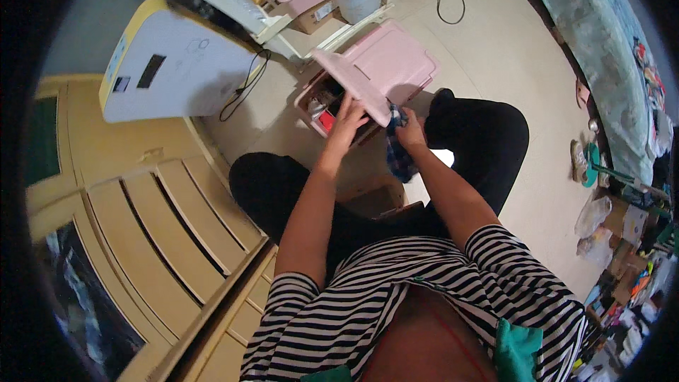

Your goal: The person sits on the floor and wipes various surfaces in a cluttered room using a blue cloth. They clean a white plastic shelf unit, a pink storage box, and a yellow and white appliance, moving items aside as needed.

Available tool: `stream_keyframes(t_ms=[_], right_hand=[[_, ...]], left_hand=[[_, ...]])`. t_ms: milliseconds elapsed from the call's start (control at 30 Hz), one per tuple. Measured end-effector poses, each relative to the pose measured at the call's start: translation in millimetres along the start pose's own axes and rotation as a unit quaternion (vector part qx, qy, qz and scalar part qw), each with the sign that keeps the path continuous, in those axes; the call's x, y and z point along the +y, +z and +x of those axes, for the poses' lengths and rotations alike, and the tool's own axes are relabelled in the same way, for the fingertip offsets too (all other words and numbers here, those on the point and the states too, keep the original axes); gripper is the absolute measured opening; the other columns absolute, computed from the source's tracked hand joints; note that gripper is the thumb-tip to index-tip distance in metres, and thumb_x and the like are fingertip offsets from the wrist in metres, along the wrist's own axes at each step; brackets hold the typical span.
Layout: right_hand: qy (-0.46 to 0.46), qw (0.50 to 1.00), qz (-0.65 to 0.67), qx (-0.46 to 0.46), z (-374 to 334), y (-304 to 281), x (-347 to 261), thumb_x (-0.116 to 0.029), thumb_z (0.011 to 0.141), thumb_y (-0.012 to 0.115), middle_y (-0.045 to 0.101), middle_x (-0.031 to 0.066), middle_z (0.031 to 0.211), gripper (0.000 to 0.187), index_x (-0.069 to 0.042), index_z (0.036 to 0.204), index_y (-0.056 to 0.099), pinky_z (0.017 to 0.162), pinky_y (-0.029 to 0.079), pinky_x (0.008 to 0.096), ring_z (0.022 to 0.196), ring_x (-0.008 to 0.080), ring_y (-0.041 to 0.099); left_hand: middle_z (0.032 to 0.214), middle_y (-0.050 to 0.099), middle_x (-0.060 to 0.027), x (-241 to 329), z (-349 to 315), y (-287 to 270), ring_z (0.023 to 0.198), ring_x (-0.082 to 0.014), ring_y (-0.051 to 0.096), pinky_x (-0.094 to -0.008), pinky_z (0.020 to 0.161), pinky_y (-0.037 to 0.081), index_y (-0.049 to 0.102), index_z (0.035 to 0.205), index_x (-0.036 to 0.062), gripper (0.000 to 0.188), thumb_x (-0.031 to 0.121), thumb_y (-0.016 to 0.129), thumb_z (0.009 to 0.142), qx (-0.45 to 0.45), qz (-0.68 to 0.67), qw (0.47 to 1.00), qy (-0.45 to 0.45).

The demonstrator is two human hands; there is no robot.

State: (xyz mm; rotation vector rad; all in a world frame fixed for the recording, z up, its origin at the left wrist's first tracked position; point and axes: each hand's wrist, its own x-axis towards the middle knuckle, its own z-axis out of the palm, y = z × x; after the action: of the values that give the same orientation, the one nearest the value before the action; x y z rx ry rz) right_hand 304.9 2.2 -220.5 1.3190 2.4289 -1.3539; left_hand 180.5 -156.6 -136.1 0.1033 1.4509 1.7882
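A pink storage box (417, 64) stands on the floor in front of me, with one flap of its lid (351, 83) tilted up. Through the gap show a red item (326, 120) and some pale and dark contents too small to name. My left hand (346, 126) is at the opening, its fingers stretched and apart against the raised flap. Beside the flap's right end, my right hand (410, 134) is closed round a blue checked cloth (400, 159), which hangs down below the fingers.
A white board with a yellow rim (184, 64) leans at the left, near a black cable (244, 92). Behind the box is a pale shelf unit (283, 46). Yellow wooden furniture (155, 219) fills the lower left. Shoes (581, 159) and a bed (594, 49) are at the right.
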Motion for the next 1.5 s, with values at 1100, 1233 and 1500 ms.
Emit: stream_keyframes(t_ms=[1100,1233,1500], right_hand=[[-0.108,0.984,0.127,0.061,28.2,-58.3,-11.9,-0.028,0.091,0.063,0.069,0.0154,0.096,0.031,-0.001,0.108,0.063,0.077,0.049,0.0350,0.082,0.0248,0.062],[-0.128,0.981,0.143,0.023,20.5,-55.5,-24.7,-0.026,0.093,0.061,0.068,0.0119,0.092,0.031,-0.001,0.112,0.063,0.079,0.048,0.0308,0.083,0.0185,0.060],[-0.132,0.977,0.161,0.049,24.9,-43.5,-19.8,-0.025,0.095,0.058,0.067,0.0067,0.095,0.031,-0.001,0.114,0.063,0.084,0.046,0.0296,0.088,0.0151,0.058]], left_hand=[[0.155,0.028,-0.0194,-46.6,-32.5,110.2,0.144,-0.0267,0.025,-0.0349,0.116,0.022,0.029,0.149,0.0029,0.065,0.012,0.059,0.092,-0.131,0.215,0.956,0.150],[0.132,0.054,-0.0125,-110.6,-44.1,72.0,0.112,-0.0203,0.057,-0.0311,0.093,0.046,0.039,0.145,0.0084,0.055,0.011,0.058,0.094,-0.075,0.154,0.977,0.127],[0.090,0.065,-0.0083,-147.9,-68.3,14.1,0.075,-0.0153,0.063,-0.0282,0.067,0.052,0.060,0.114,0.0036,0.021,0.007,0.055,0.093,0.098,0.003,0.995,-0.025]])
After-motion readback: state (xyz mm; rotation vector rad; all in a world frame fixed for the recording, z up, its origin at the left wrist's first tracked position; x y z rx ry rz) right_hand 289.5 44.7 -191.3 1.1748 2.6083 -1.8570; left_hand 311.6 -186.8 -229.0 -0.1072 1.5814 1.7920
